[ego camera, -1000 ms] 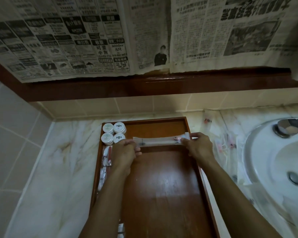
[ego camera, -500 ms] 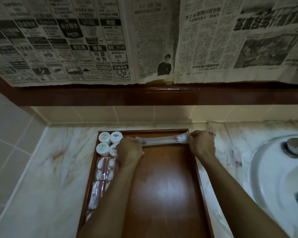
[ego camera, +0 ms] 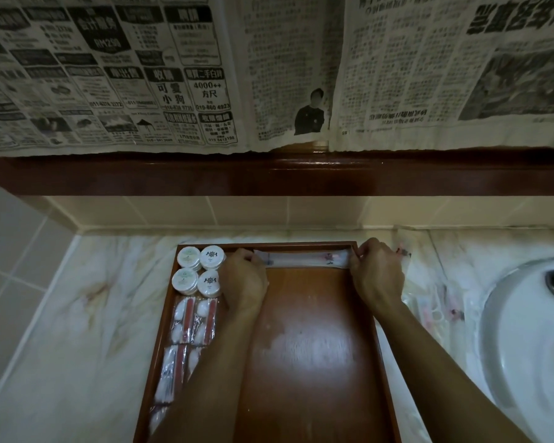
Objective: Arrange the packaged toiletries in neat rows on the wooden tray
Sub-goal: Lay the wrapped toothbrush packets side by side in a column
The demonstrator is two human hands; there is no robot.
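Currently: long packet held along the tray's far wall

Item: clear long packet (ego camera: 304, 259), lying crosswise just beside the far rim of the wooden tray (ego camera: 317, 362). Left hand (ego camera: 243, 279) pinches its left end; right hand (ego camera: 376, 273) pinches its right end at the tray's right corner.

Surroundings: four round white tubs (ego camera: 199, 271) in a square at the tray's far-left corner; clear sachets (ego camera: 192, 321) in rows along the left wall below them, the nearest partly hidden by the left forearm. More clear packets (ego camera: 429, 308) lie on the marble counter (ego camera: 77, 314) between tray and white basin (ego camera: 525, 330). Newspaper sheets (ego camera: 269, 71) hang above a dark wooden ledge (ego camera: 269, 174).

Change: half a second ago the packet sat slightly nearer the person; it now lies closer to the far wall.
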